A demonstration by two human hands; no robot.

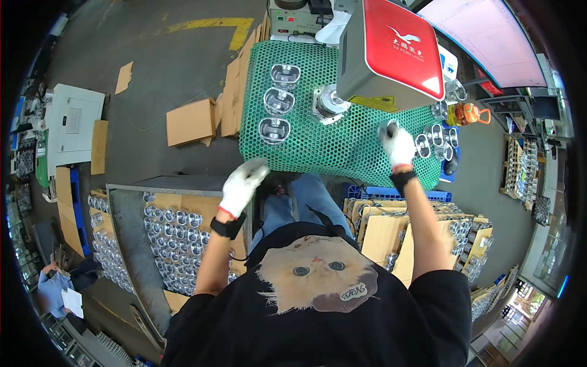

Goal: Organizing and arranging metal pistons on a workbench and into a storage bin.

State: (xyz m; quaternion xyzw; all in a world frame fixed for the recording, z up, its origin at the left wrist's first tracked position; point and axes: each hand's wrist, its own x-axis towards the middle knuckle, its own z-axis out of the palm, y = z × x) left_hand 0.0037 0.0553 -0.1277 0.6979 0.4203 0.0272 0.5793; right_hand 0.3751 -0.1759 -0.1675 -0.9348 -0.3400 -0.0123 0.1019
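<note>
Both my hands wear white gloves with grey fingertips. My left hand (243, 182) hovers by the near left edge of the green perforated mat (367, 150), fingers stretched out and nothing in them. Over the right part of the mat, my right hand (398, 144) has its fingers curled on a silver piston, mostly hidden beneath them. To the left stands a column of three pistons, the nearest one (274, 130) closest to me. A round metal fixture (332, 101) sits mid-mat. Several more pistons (436, 134) cluster right of my right hand.
A grey machine with a red top (403, 46) overhangs the mat's far side. A metal-walled bin of pistons (174, 235) stands at my left, and cardboard-layered stacks of pistons (385, 235) at my right. An orange-topped bottle (469, 114) is beyond the mat's right edge.
</note>
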